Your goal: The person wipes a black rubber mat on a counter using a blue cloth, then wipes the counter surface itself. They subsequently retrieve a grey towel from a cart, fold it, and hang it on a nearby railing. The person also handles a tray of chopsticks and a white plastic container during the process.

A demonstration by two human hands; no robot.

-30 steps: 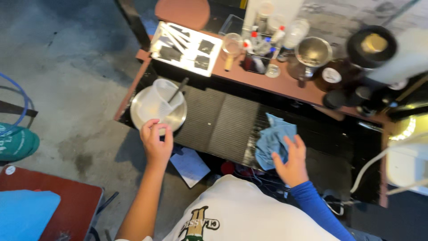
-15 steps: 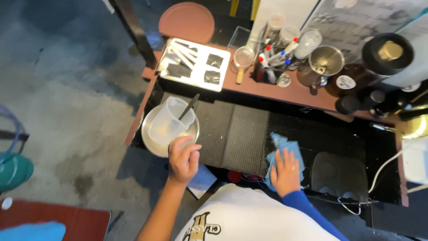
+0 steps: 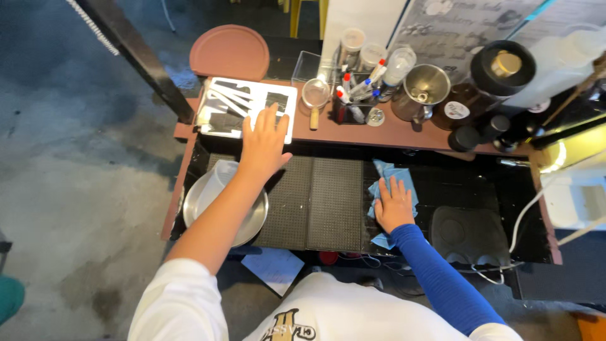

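With fingers spread and holding nothing, the left hand (image 3: 264, 144) reaches over the metal bowl (image 3: 252, 218) toward the white tray (image 3: 235, 107), so the forearm may tip the plastic cup (image 3: 218, 180), while the right hand (image 3: 392, 205) lies flat on the blue cloth (image 3: 385, 173).

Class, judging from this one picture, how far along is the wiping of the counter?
Done: nothing shows as finished; no wiped patch can be told apart. In hand: the right hand presses flat on the blue cloth on the black counter, while the left hand reaches to the black-and-white tray. Left: the ribbed mats and metal bowl look untouched.
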